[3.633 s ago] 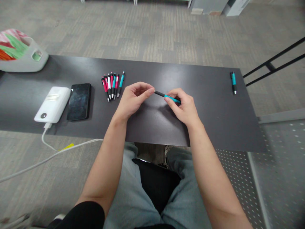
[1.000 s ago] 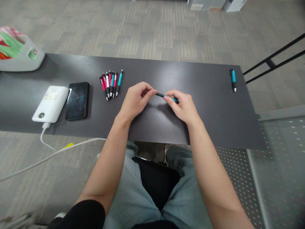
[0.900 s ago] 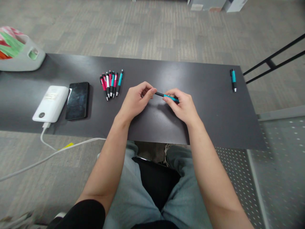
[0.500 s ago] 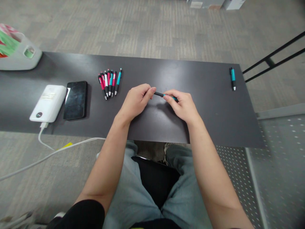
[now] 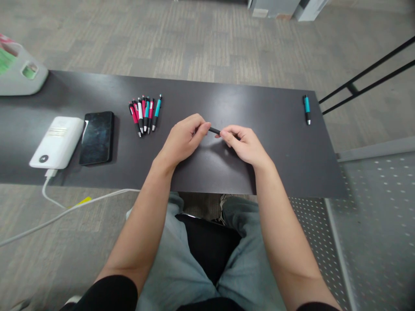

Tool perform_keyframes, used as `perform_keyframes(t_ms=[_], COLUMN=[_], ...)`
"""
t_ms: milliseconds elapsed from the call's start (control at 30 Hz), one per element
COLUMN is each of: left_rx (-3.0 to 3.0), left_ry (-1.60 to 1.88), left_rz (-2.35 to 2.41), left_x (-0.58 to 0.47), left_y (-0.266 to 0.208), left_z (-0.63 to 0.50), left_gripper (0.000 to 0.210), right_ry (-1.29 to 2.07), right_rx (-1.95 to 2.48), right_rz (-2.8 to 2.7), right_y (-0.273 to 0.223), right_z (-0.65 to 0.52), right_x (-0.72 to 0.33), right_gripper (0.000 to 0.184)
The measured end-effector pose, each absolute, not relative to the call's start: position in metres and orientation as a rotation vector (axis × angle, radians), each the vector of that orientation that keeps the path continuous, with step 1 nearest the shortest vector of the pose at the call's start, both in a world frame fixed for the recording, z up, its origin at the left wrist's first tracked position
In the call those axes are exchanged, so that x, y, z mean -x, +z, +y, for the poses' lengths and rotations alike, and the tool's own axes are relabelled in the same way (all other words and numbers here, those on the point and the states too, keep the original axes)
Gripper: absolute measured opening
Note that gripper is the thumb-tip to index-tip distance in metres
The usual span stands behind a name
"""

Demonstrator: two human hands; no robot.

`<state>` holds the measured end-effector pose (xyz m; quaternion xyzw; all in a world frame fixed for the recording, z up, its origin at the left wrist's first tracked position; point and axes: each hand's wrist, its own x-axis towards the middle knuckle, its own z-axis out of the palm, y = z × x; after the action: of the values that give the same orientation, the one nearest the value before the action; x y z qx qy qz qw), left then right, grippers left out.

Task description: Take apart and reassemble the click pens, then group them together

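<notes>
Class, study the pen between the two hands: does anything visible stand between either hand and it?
Nothing visible does. The left hand pinches one end of the pen and the right hand holds it farther along. The bunch of pens and the phone lie off to the left.

Cannot read any word, brand or number for certain. Can make out rows of grey print on the power bank at nine o'clock, too small to decipher, and near its seven o'clock corner a dark round mark, blurred inside. Can see pale patches on the pink pens at ten o'clock, too tiny to tell whether printed
</notes>
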<state>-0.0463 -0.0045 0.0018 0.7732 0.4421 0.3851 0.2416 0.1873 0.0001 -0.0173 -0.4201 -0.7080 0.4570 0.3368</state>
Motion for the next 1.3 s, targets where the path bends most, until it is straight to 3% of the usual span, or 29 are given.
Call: perform_keyframes(t_ms=[367, 467, 633, 833, 967, 1067, 1300], left_rx=[-1.958, -1.959, -1.994, -2.136, -2.234, -2.204, -2.023], left_ry=[1.119, 1.15, 1.311, 1.392, 1.255, 1.185, 1.16], left_rz=[1.216, 1.227, 1.168, 1.138, 1.039, 0.993, 1.166], left_x=[0.048, 0.049, 0.042, 0.022, 0.012, 0.012, 0.022], left_y=[-0.004, -0.003, 0.001, 0.001, -0.001, 0.002, -0.002], left_z=[-0.004, -0.004, -0.009, -0.019, -0.019, -0.019, -0.014], left_gripper=[0.019, 0.016, 0.013, 0.016, 0.021, 0.04, 0.022], right_ry=[1.036, 0.852, 0.332, 1.128, 1.264, 1.163, 0.515], right_rx=[1.063, 1.073, 1.349, 1.273, 1.234, 1.279, 1.726], right_rz=[-1.914, -2.047, -2.008, -1.681, -1.502, -1.422, -1.602], right_y=[-0.007, 0.0, 0.004, -0.005, -0.009, -0.009, 0.013], right_z=[-0.004, -0.007, -0.01, -0.003, 0.001, 0.001, 0.001], right_x=[-0.182, -0.185, -0.192, -0.195, -0.186, -0.194, -0.278], right_gripper=[0.019, 0.014, 0.037, 0.03, 0.031, 0.033, 0.028])
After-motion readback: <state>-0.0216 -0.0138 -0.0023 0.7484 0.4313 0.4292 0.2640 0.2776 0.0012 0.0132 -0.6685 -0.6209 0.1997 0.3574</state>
